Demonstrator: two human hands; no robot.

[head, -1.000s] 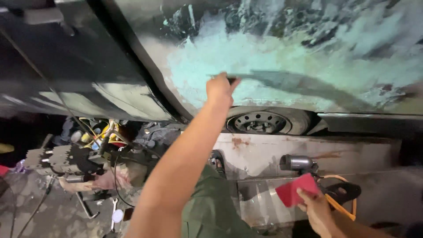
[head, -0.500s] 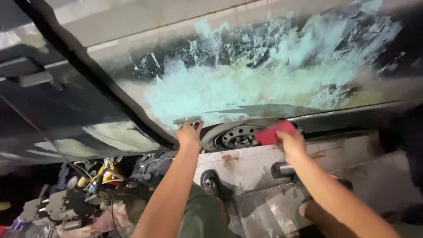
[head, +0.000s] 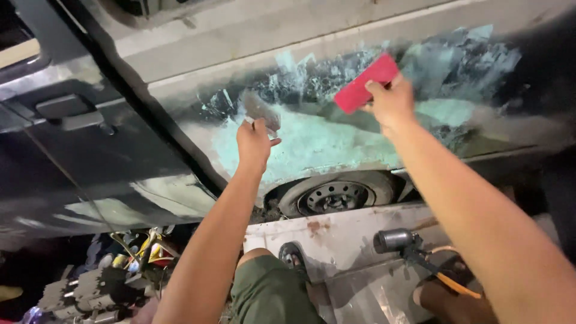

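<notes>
Red plastic spreader sits pinched in the right hand; the left hand grips a grey pad, both against the filler-smeared car panel.

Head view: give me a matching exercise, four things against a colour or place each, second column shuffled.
Things:
1. spreader in the right hand
2. filler patch on the car panel
3. wheel
4. metal tool

Descriptions:
A. pale green, smeared
B. red, flat, pinched at its lower edge
C. grey cylinder lying at lower right
D. dark rim with holes, under the panel's arch

Locations: spreader, filler patch, wheel, metal tool.

Pairs: 1-B, 2-A, 3-D, 4-C
</notes>
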